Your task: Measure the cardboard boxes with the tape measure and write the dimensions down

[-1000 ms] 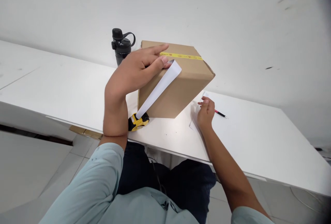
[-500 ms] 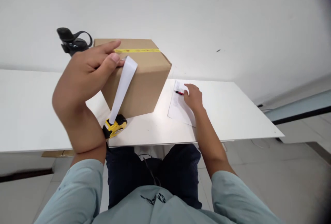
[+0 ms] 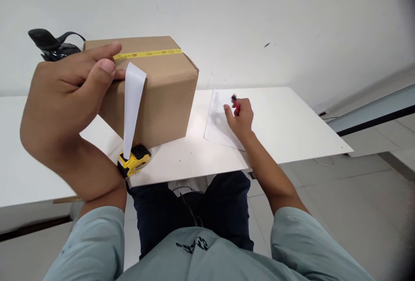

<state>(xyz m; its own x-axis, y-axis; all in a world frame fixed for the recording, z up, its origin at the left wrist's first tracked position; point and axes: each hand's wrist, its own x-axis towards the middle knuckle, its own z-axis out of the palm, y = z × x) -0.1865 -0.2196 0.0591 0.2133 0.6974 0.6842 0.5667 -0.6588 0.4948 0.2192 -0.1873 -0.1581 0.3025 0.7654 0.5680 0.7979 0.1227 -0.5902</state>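
My left hand [image 3: 71, 86] is bent over the top left edge of a brown cardboard box [image 3: 162, 99], its fingers closed on the tape measure's blade. The white back of that blade [image 3: 133, 103] runs down the near side to the yellow and black tape measure [image 3: 134, 160] at the table's front edge. Yellow printed tape [image 3: 149, 53] crosses the box top. My right hand [image 3: 241, 119] holds a red and black pen [image 3: 236, 103] above a sheet of paper [image 3: 220, 129] with writing along its left part. The thumb is held away from the pen.
Behind the box on the left stands a black bottle [image 3: 55, 47] with a strap loop, partly hidden. The white table [image 3: 292, 129] runs along a pale wall [image 3: 227, 21]. My legs [image 3: 149, 220] are under its front edge.
The pen has gone from lying on the paper by my fingers to being raised in my right hand. My view has shifted, while my left hand stays at the box with the tape blade.
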